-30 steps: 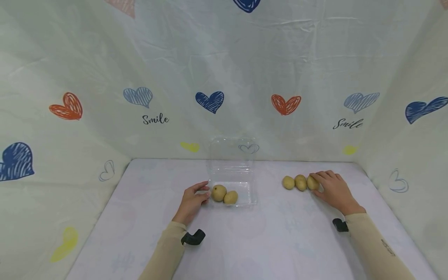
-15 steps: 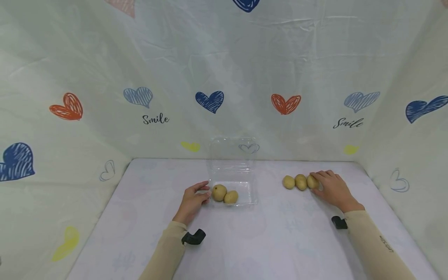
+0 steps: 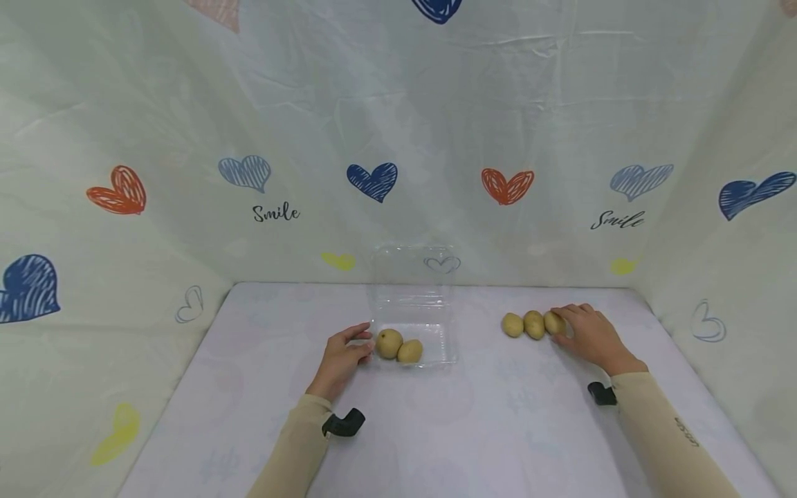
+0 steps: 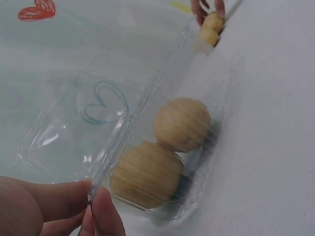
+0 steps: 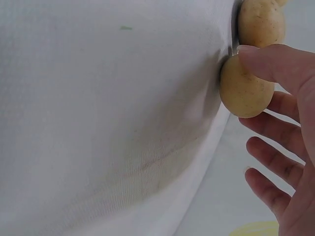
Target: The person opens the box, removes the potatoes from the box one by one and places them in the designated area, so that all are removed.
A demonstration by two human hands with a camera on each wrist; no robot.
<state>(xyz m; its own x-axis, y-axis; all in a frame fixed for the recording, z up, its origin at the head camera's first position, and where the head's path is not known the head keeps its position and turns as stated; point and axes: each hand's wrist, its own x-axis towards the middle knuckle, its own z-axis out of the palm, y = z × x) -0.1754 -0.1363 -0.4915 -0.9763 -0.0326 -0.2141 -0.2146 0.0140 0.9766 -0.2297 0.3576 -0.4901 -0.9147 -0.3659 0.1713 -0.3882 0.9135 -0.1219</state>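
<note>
A clear plastic clamshell box (image 3: 439,342) stands on the table with its lid (image 3: 411,273) raised at the back. Two potatoes lie inside it, a rounder potato (image 3: 389,344) at the left and a second potato (image 3: 409,351) touching it. My left hand (image 3: 339,361) pinches the box's left rim between thumb and finger, as the left wrist view shows. Over to the right, three potatoes sit in a row. My right hand (image 3: 593,339) holds the rightmost potato (image 5: 246,91) between thumb and fingers, beside the middle potato (image 5: 261,22); the other fingers are spread.
The left potato (image 3: 513,324) of the row lies nearest the box. A white cloth covers the table (image 3: 436,436). A pale curtain (image 3: 311,124) printed with hearts encloses the back and both sides. Each wrist carries a black camera mount (image 3: 344,422).
</note>
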